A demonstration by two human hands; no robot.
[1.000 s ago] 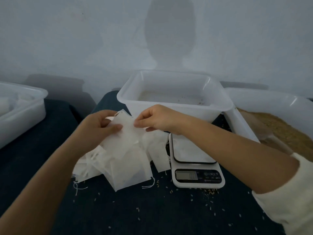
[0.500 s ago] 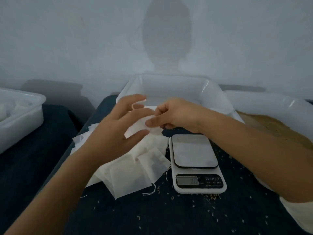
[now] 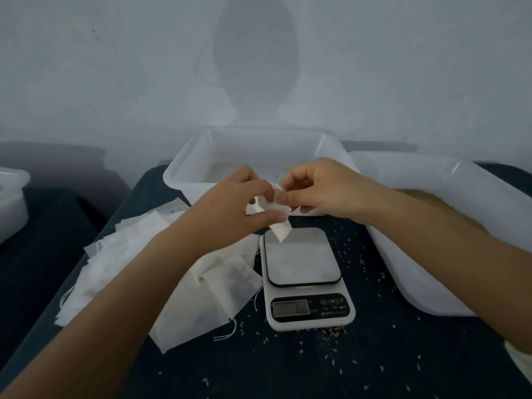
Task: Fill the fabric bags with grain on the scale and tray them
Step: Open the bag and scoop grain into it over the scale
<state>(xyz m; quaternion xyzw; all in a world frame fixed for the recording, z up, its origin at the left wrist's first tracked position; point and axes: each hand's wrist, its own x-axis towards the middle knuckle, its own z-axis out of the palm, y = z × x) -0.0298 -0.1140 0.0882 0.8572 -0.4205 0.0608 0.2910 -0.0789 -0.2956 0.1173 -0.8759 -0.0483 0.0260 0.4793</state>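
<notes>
Both hands hold one small white fabric bag above the far edge of the white kitchen scale. My left hand pinches its left side and my right hand pinches its top edge. The bag's lower corner hangs just over the scale's grey platform, which is bare. A loose pile of empty fabric bags lies left of the scale. A white tub of brown grain sits at the right, partly hidden by my right arm.
A white tray stands behind the scale against the wall. Another white tub sits at the far left on a separate dark surface. Spilled grains dot the dark cloth around the scale.
Both hands have carried one bag from over the pile to the right, above the scale's far edge. The view has shifted downward a little.
</notes>
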